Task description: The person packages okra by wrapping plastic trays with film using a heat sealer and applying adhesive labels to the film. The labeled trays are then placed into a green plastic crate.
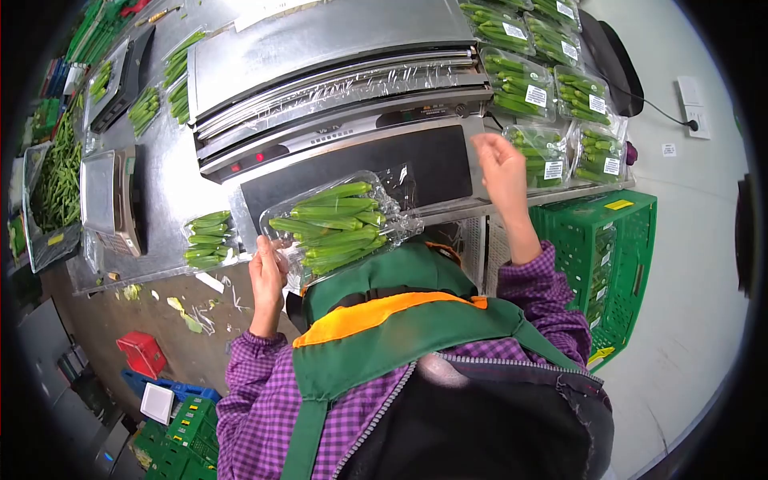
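My left hand (267, 276) grips the near end of a clear tray of green okra (336, 222) covered in plastic film, held over the front of the black hot plate (416, 168) of the wrapping machine (320, 72). My right hand (498, 166) is raised at the plate's right edge, fingers loosely curled and holding nothing that I can see, close to the wrapped okra trays (538, 152) with white labels. Film stretches across the machine's roller (352, 84).
Several labelled okra trays are stacked at the right of the machine (560, 48). An unwrapped okra tray (206, 238) sits at the left, beside a scale (108, 200). A green crate (608, 256) stands below right. Loose okra fills a bin (56, 184) at far left.
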Demonstrator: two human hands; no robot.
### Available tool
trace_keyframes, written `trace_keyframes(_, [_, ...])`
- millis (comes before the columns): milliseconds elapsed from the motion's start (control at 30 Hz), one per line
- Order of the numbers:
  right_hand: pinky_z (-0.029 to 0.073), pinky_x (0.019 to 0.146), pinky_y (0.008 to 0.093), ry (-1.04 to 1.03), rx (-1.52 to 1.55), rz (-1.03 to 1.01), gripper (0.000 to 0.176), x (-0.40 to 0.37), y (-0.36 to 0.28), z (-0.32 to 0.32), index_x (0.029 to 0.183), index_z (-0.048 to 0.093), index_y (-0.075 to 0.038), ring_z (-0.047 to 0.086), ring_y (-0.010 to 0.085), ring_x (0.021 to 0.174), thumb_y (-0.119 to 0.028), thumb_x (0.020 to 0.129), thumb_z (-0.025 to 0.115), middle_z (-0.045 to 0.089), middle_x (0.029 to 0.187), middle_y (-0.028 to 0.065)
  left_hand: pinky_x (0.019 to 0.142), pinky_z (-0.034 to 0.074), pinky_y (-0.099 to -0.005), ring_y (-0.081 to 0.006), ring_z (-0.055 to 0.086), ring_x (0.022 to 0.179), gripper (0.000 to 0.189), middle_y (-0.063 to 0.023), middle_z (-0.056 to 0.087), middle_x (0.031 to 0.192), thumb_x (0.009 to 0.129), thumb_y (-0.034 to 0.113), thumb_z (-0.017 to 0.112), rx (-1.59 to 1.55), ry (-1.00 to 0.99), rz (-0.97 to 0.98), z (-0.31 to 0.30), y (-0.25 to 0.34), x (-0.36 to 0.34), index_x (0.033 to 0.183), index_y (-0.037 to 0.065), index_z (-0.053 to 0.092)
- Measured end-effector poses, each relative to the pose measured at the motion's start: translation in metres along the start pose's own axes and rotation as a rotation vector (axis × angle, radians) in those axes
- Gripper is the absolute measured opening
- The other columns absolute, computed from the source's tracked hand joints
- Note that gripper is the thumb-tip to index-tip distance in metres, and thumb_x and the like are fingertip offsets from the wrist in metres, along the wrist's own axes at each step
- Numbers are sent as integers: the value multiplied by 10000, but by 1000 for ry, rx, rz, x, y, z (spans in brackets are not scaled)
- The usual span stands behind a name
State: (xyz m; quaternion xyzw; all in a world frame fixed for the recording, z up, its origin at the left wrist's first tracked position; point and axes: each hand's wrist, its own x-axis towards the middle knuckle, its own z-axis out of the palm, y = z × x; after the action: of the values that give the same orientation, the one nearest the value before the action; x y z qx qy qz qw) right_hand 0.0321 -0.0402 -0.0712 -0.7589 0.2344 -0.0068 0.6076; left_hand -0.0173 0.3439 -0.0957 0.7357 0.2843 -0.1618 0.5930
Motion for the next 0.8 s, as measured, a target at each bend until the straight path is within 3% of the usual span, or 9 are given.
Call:
trace_keyframes(167, [462, 610, 268, -608, -303, 121, 238, -45, 6, 34, 927, 642, -14, 573, 107, 663, -222, 812, 661, 641, 719, 47, 374, 154, -224, -29, 258, 401, 538, 74, 335, 491, 950, 503, 367, 12, -40, -10, 0, -5, -1, 830, 45, 622])
trace_keyframes(233, [454, 600, 258, -719, -345, 108, 240, -51, 16, 45, 870, 632, 6, 563, 90, 654, -214, 792, 685, 629, 691, 47, 373, 158, -225, -30, 255, 399, 545, 74, 335, 494, 952, 503, 364, -28, -74, -49, -1, -5, -1, 837, 37, 623])
trace_keyframes(267, [445, 588, 241, -662, -152, 227, 207, -52, 27, 49, 831, 606, 18, 552, 69, 654, -171, 798, 682, 624, 700, 35, 373, 158, -225, -30, 255, 399, 545, 74, 335, 494, 952, 503, 364, -26, -74, -50, -3, -9, 2, 837, 37, 623])
trace_keyframes(367, [435, 579, 221, -566, 35, 183, 167, -49, 31, 37, 826, 584, 20, 543, 50, 665, -127, 816, 662, 622, 736, 22, 362, 154, -223, -29, 241, 383, 536, 72, 338, 487, 951, 502, 366, -12, -41, -23, -10, -21, 8, 827, 46, 621])
trace_keyframes(467, [427, 562, 203, -613, 272, 225, 57, -56, 17, 21, 851, 576, 0, 528, 54, 637, -53, 853, 597, 617, 852, 32, 345, 147, -217, -20, 249, 373, 476, 64, 351, 485, 940, 492, 412, -95, -16, -90, -11, -6, 3, 686, 103, 515])
trace_keyframes(567, [425, 535, 199, -699, 613, 308, 30, -63, 17, 18, 875, 570, -26, 510, 60, 605, -47, 885, 552, 604, 926, 63, 342, 141, -210, -20, 237, 373, 459, 71, 326, 483, 938, 485, 423, -183, -42, -98, -16, -8, 3, 713, 100, 528])
trace_keyframes(633, [428, 523, 208, -713, 817, 601, 53, -67, 27, 21, 895, 557, -38, 506, 61, 609, -91, 896, 556, 603, 911, 70, 339, 142, -206, -15, 228, 375, 441, 78, 304, 484, 937, 477, 433, -181, -36, -109, -16, -8, 4, 765, 86, 539])
trace_keyframes(767, [408, 509, 206, -860, 654, 757, 140, -68, 26, 25, 913, 538, -56, 418, 32, 551, -185, 945, 496, 498, 734, -15, 337, 149, -204, -9, 226, 377, 428, 83, 301, 488, 937, 465, 444, -183, 23, -111, -18, -6, 5, 809, 67, 537])
trace_keyframes(800, [347, 460, 187, -859, 622, 744, 237, -69, 29, 28, 1056, 547, -47, 344, 15, 530, -249, 963, 465, 400, 681, -48, 337, 152, -203, -8, 227, 379, 426, 85, 303, 490, 937, 461, 447, -180, 30, -119, -18, -5, 4, 820, 62, 537])
